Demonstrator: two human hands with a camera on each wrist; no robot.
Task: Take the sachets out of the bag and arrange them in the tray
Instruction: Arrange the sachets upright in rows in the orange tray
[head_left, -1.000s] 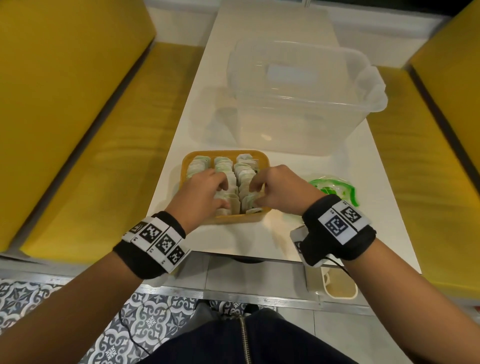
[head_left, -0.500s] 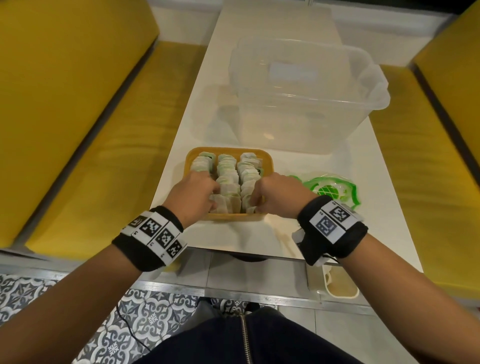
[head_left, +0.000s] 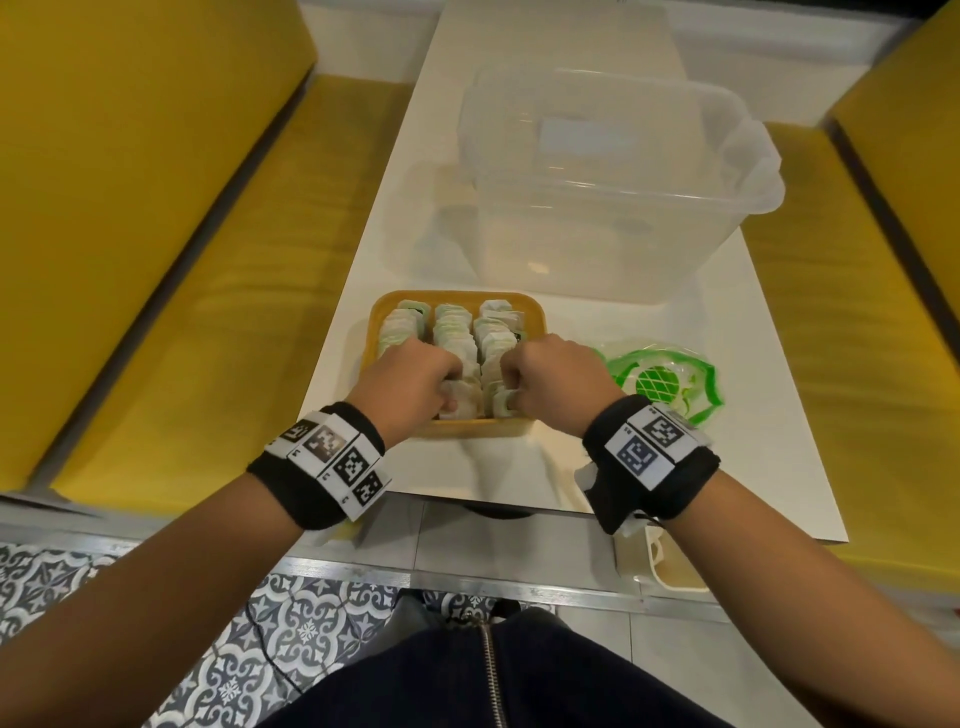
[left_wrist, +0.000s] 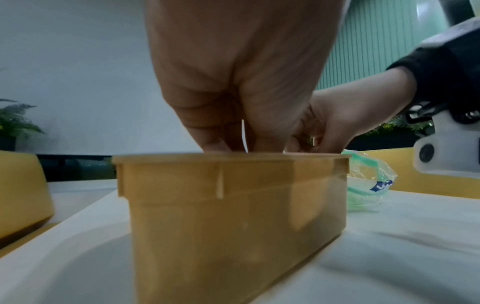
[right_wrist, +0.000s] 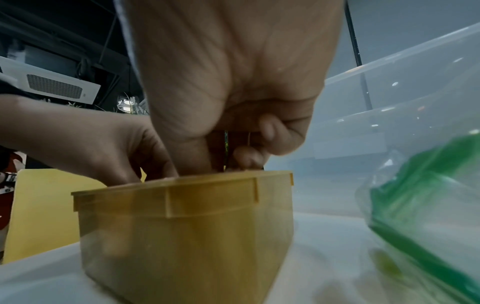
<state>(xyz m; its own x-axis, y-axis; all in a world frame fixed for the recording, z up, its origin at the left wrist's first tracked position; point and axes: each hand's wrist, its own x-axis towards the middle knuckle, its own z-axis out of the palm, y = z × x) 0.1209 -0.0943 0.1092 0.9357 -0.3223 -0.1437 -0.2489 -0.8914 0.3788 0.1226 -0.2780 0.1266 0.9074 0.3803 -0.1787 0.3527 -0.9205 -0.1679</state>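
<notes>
A yellow tray (head_left: 470, 429) stands near the white table's front edge, packed with three rows of pale green-and-white sachets (head_left: 452, 327). My left hand (head_left: 449, 395) reaches into the near end of the left and middle rows, fingers curled down and pinching sachets there. My right hand (head_left: 511, 389) pinches a sachet at the near end of the right row. In both wrist views the tray wall (left_wrist: 233, 216) (right_wrist: 187, 236) hides the fingertips of the left hand (left_wrist: 233, 144) and right hand (right_wrist: 221, 160). The clear bag with green print (head_left: 662, 382) lies crumpled right of the tray.
A big clear plastic bin (head_left: 613, 208) stands just behind the tray. Yellow benches flank the narrow table on the left (head_left: 182, 312) and right (head_left: 857, 364). The table's front edge (head_left: 519, 499) runs close under my wrists.
Both hands slid from the middle of the rows toward the tray's near end, and their fingers curled deeper among the sachets.
</notes>
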